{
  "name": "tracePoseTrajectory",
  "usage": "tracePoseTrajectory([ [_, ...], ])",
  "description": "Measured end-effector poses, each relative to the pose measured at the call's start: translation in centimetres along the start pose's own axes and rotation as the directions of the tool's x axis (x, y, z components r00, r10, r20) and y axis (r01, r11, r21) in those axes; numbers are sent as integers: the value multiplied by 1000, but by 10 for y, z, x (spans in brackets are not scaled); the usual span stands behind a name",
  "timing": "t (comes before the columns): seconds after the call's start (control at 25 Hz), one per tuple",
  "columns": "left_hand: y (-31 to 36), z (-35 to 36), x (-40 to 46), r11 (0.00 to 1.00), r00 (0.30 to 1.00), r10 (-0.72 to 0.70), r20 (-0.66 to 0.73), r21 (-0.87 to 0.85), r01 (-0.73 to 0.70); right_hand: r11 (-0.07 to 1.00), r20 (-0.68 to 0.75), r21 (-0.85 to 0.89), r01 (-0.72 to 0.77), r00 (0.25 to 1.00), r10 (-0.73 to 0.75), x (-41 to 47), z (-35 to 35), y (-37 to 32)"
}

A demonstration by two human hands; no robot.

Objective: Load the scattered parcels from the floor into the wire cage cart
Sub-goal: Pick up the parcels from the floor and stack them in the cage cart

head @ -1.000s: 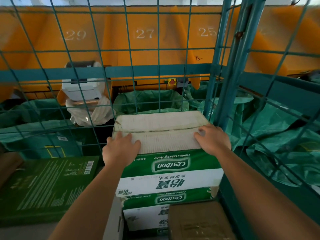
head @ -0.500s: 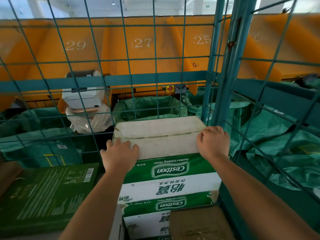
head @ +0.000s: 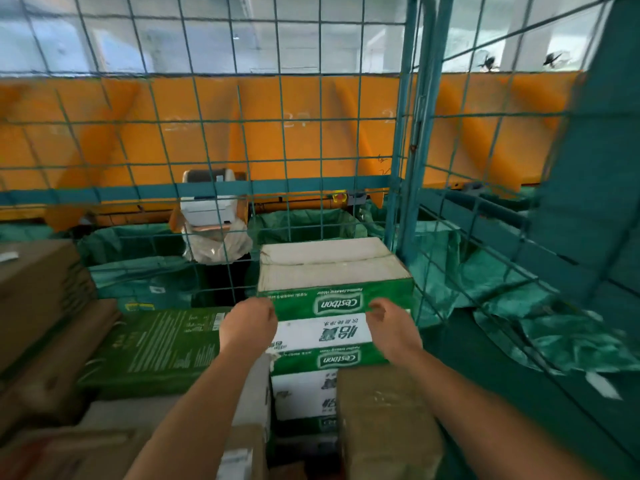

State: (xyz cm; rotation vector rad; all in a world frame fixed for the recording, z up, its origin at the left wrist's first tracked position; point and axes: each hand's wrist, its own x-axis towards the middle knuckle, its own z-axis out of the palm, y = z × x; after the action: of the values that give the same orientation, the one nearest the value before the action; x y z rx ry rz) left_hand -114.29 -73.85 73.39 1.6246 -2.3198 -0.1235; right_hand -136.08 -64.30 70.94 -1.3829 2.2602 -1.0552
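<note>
Stacked in the far right corner of the wire cage cart (head: 408,140), a green-and-white water carton (head: 334,271) was seen through the head camera, resting on a second carton (head: 311,382) of the same print. Its pale top flaps were closed, and its right edge lay just beside the cart's blue corner post. Both hands were held in front of the upper carton's near face. The left hand (head: 247,323) was seen from the back near the carton's lower left corner, its fingers loosely curled and nothing held in them; whether it touched the carton could not be told. The right hand (head: 391,323) was placed near the carton's right side, its fingers relaxed and slightly bent, gripping nothing. A flat dark green box (head: 156,344) was laid to the left of the stack, and brown cardboard parcels (head: 38,292) were piled further left against the mesh. A brown parcel (head: 384,427) was set in front of the lower carton, partly covering it. Beyond the mesh, green sacks (head: 519,306) were spread out, a white label printer (head: 209,206) was stood on a plastic-wrapped support, and orange chutes (head: 242,133) were ranged along the back. The frame was blurred by motion, so fine print was not legible.
</note>
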Motion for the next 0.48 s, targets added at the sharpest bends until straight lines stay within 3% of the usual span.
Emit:
tracePoseTrajectory([
  [0.2,-6,-29,-96,998,998,-56,-8,12,56,1000,35,20,14,999,-15,-81,-16,-7],
  [0.48,-30,-61,-252,958,958,-282,-59,30,284,992,220,68,104,969,-117,-190,-3,-17],
])
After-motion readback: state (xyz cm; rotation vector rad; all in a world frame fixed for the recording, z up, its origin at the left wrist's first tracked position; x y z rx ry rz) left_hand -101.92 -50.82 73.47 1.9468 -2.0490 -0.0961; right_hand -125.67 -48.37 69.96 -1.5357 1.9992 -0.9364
